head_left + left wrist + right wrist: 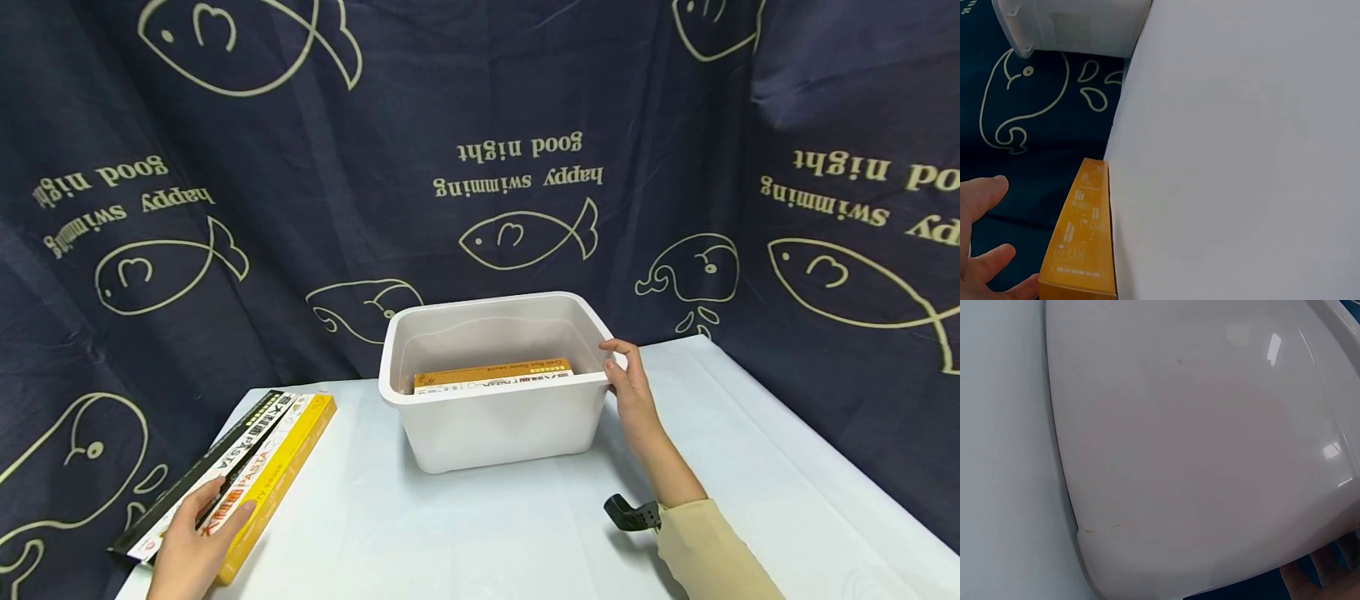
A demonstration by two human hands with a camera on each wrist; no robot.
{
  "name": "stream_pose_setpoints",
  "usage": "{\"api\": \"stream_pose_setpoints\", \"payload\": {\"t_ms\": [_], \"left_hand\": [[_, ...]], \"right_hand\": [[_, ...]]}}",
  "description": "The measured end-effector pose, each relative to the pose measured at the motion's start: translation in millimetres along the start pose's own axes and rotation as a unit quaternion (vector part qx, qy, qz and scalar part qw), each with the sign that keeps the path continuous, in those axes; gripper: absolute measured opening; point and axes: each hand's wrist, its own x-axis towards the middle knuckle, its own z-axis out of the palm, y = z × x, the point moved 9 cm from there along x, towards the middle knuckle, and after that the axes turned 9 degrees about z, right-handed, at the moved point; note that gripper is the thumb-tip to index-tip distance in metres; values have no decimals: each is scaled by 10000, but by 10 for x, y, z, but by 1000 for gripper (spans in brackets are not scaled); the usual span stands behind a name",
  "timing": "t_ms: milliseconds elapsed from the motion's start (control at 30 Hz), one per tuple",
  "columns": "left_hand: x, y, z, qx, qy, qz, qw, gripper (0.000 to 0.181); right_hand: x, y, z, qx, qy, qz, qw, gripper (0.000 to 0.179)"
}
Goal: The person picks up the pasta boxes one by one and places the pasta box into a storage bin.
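Observation:
A white plastic bin (pixel 502 429) stands mid-table. My right hand (pixel 636 396) holds its right rim, fingers over the edge and thumb near the front corner; the right wrist view shows the bin's wall (pixel 1197 444) close up, with part of the fingers at the lower right. Inside the bin lies a brown-and-white pasta box (pixel 491 375). At the left, a yellow pasta box (pixel 281 487) lies beside a black-and-white pasta box (pixel 217 467). Over these two, my left hand (pixel 197 537) spreads its thumb and fingers; whether it touches them is unclear.
A dark blue curtain (pixel 517 100) with fish and whale prints hangs behind and along both sides of the table (pixel 480 533). The left-hand boxes lie at the table's left edge. A black band (pixel 633 512) sits on the right wrist.

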Motion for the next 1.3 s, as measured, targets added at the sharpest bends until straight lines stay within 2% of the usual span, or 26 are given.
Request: {"api": "stream_pose_setpoints", "payload": {"t_ms": [167,267,433,500,700,900,1100,1300], "left_hand": [[-30,-109,9,8,-23,-355,9994,88],[-45,-147,6,-28,20,-391,9992,89],[-80,-172,-13,-40,401,-212,9990,88],[-90,-187,-3,31,465,-199,9987,90],[-88,-270,30,176,322,-338,9988,99],[-120,-245,15,269,347,-192,9989,95],[-100,-328,31,439,218,-330,9983,98],[-95,-310,20,523,209,-36,9984,97]], "right_hand": [[-3,-8,-2,35,-16,-51,10000,38],[-1,-7,-7,41,-22,-67,10000,38],[-1,6,-16,9,-30,-46,10000,38],[-3,10,-17,3,-41,-33,10000,38],[-14,9,-15,-18,-46,8,10000,38],[-20,5,-12,-21,-59,16,10000,38],[-5,2,-3,-31,-67,8,10000,38],[-4,-1,0,28,-72,14,10000,37]]}}
